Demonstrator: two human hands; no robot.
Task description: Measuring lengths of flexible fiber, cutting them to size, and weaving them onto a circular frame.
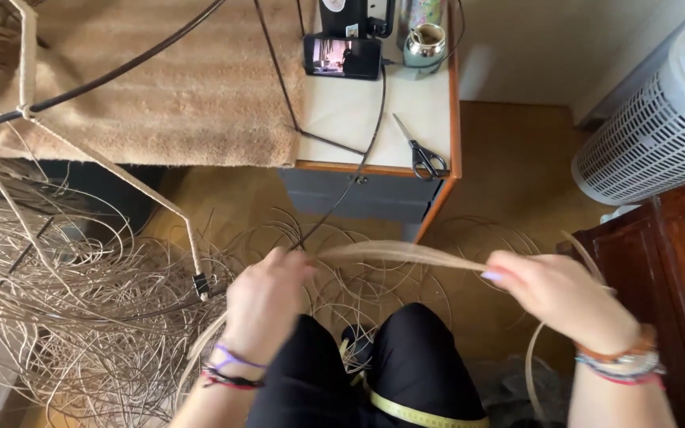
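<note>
Head view: both hands work a bundle of flat, pale cane strands (406, 255), stretched almost level between them above the person's black-clad knees. The left hand (267, 299) is closed around one end with its fingers curled under; the right hand (560, 292) pinches the other end between thumb and fingertips. The bundle looks blurred with motion, and it appears held taut so the strands lie together and straight. One strand curves down past the right wrist.

To the left, a big loose tangle of cane (65, 301) sprawls over the floor, thin, springy and looped. A bent wire frame (120, 170), partly wrapped in cane, rises out of it, with a small black clip (200, 283) near its foot, apparently holding the wrapping.

On the table (374, 119), scissors (419, 150) lie near the right front corner. A phone (342, 56) is propped at the back edge beside a metal cup (426, 43). A nubby tan towel (192, 87) covers the left part. A yellow tape measure (418, 412) lies across the lap.
</note>
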